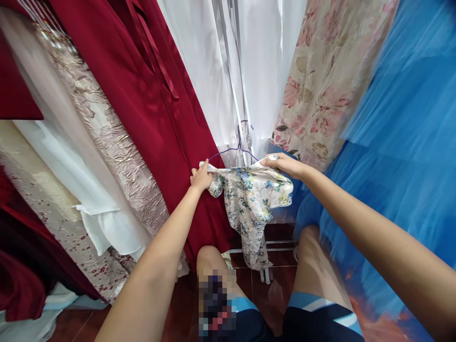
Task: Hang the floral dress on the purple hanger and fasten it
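Note:
A white floral garment (249, 194) with blue and yellow flowers hangs from a thin purple hanger (239, 146) in front of me. My left hand (201, 177) grips the garment's left shoulder end, fingers closed over the cloth. At the opposite shoulder, my right hand (283, 164) pinches the fabric near the hanger's end. The cloth is drawn out between both hands, and its lower part droops towards the floor. The hanger's hook stands upright by a white metal pole, and whether it is hooked on anything I cannot tell.
Long dark red dresses (142, 104) and a pinkish embossed dress (107, 123) hang at the left. White cloth (195, 57) and the white pole (233, 95) are behind. A pink-flowered dress (320, 85) and blue tulle (402, 133) hang at the right. Below is a reddish tiled floor (245, 285).

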`<state>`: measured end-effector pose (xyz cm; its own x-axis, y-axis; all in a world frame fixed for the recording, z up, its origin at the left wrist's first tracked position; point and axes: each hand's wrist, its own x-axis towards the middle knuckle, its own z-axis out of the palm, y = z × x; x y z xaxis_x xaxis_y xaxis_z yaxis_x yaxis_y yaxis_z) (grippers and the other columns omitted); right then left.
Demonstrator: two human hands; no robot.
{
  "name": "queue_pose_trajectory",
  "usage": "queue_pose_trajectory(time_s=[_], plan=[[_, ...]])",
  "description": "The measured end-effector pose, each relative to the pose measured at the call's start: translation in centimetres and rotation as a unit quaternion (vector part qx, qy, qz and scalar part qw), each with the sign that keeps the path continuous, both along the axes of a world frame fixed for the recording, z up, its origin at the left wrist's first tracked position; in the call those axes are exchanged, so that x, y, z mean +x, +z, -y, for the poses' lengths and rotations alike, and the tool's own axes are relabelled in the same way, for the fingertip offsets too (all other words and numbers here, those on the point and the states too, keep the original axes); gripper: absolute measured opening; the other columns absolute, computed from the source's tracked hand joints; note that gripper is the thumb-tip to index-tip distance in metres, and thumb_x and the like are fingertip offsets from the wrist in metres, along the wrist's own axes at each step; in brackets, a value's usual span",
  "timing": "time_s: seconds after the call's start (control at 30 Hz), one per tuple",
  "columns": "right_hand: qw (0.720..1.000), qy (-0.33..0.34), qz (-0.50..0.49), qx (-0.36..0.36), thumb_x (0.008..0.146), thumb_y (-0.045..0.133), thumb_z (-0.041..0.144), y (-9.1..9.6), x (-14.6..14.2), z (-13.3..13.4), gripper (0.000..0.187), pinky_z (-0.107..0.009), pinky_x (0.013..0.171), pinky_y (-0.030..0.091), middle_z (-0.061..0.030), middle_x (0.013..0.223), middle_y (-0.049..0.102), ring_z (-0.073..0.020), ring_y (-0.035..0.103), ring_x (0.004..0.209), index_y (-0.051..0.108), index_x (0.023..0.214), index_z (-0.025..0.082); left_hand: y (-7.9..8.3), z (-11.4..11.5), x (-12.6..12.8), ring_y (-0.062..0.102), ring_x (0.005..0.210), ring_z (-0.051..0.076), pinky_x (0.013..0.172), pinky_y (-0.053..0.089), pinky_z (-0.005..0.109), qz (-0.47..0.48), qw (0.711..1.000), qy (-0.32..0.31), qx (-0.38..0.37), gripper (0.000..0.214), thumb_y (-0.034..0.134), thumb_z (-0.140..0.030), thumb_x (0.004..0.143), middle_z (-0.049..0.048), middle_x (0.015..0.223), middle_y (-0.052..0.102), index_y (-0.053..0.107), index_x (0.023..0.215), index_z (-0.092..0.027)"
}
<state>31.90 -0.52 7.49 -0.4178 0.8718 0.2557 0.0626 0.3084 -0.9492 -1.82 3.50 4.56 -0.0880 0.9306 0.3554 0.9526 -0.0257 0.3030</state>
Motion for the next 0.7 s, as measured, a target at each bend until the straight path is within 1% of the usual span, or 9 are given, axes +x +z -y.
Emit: queue_pose_trajectory(time_s=[0.07,0.1,0.2,0.27,0.3,0.4,0.47,0.57,0.7], plan=[[1.0,0.005,0.0,-0.012,0.073,0.075,0.04,0.1,-0.3,0.1,0.023,-0.028,0.056,0.042,-0.0029,0.07,0.065,-0.0162,0.055,0.062,0.067,0.075,0.018,-0.1,-0.5,-0.6,0.028,0.132,0.047,0.097,0.03,0.063,0.016,1.0,0.007,-0.001,0.071,0.048,-0.037,0.081,0.0074,0.155,0.034,0.03,0.15,-0.03],[1.0,0.007,0.002,-0.015,0.073,0.074,0.039,0.2,-0.4,0.1,0.022,-0.028,0.054,0.041,-0.0027,0.069,0.064,-0.0157,0.055,0.061,0.067,0.074,0.018,0.0,-0.7,-0.7,0.029,0.132,0.047,0.098,0.029,0.063,0.027,0.999,0.016,-0.004,0.073,0.05,-0.038,0.08,0.008,0.155,0.035,0.031,0.15,-0.03],[1.0,0.009,0.006,-0.028,0.073,0.074,0.037,0.2,-0.4,-0.1,0.02,-0.027,0.054,0.041,-0.0037,0.071,0.066,-0.0159,0.056,0.062,0.07,0.076,0.017,0.3,-1.5,-0.7,0.032,0.13,0.047,0.096,0.032,0.061,0.066,0.996,0.048,-0.03,0.076,0.057,-0.042,0.074,0.0158,0.139,0.051,0.037,0.145,-0.025],[0.999,0.007,0.001,-0.044,0.072,0.074,0.036,0.1,-0.3,-0.2,0.022,-0.028,0.056,0.043,-0.0056,0.077,0.07,-0.0174,0.059,0.066,0.072,0.081,0.016,0.4,-1.9,-0.5,0.034,0.129,0.047,0.095,0.033,0.059,0.08,0.995,0.05,-0.043,0.076,0.061,-0.045,0.071,0.0177,0.128,0.058,0.042,0.142,-0.024],[0.999,0.004,-0.001,-0.053,0.072,0.075,0.036,0.0,-0.2,-0.3,0.023,-0.028,0.056,0.044,-0.0063,0.079,0.071,-0.0182,0.06,0.067,0.073,0.083,0.016,0.4,-2.0,-0.3,0.034,0.129,0.047,0.096,0.033,0.059,0.076,0.995,0.043,-0.04,0.076,0.061,-0.046,0.071,0.0174,0.127,0.058,0.043,0.141,-0.024],[0.997,0.007,-0.008,-0.075,0.071,0.075,0.037,-0.2,-0.2,-0.7,0.026,-0.028,0.057,0.046,-0.0072,0.082,0.073,-0.0202,0.062,0.07,0.073,0.085,0.016,0.2,-2.2,-0.1,0.033,0.129,0.047,0.098,0.03,0.058,0.05,0.999,0.02,-0.007,0.076,0.061,-0.045,0.072,0.0145,0.137,0.052,0.04,0.143,-0.028],[0.996,0.016,-0.009,-0.082,0.071,0.075,0.037,-0.2,-0.4,-0.9,0.026,-0.029,0.059,0.047,-0.0074,0.084,0.074,-0.021,0.064,0.071,0.074,0.086,0.016,0.1,-2.3,-0.2,0.034,0.126,0.047,0.097,0.029,0.058,0.038,0.999,0.017,0.014,0.075,0.06,-0.044,0.073,0.0126,0.141,0.049,0.038,0.144,-0.029],[0.994,0.036,-0.018,-0.1,0.07,0.077,0.036,-0.2,-0.5,-1.1,0.025,-0.03,0.062,0.05,-0.0083,0.087,0.075,-0.0225,0.066,0.074,0.074,0.086,0.017,0.2,-2.5,-0.6,0.037,0.121,0.044,0.095,0.031,0.055,0.017,0.999,0.006,0.036,0.067,0.06,-0.044,0.074,0.0098,0.141,0.05,0.044,0.138,-0.031],[0.991,0.039,-0.042,-0.123,0.069,0.078,0.034,-0.3,0.2,-1.3,0.025,-0.034,0.066,0.054,-0.0105,0.089,0.075,-0.0245,0.068,0.076,0.075,0.087,0.017,0.7,-2.9,-1.0,0.039,0.118,0.042,0.094,0.031,0.054,-0.03,0.998,-0.033,0.048,0.042,0.06,-0.041,0.076,0.0082,0.133,0.056,0.058,0.116,-0.031]])
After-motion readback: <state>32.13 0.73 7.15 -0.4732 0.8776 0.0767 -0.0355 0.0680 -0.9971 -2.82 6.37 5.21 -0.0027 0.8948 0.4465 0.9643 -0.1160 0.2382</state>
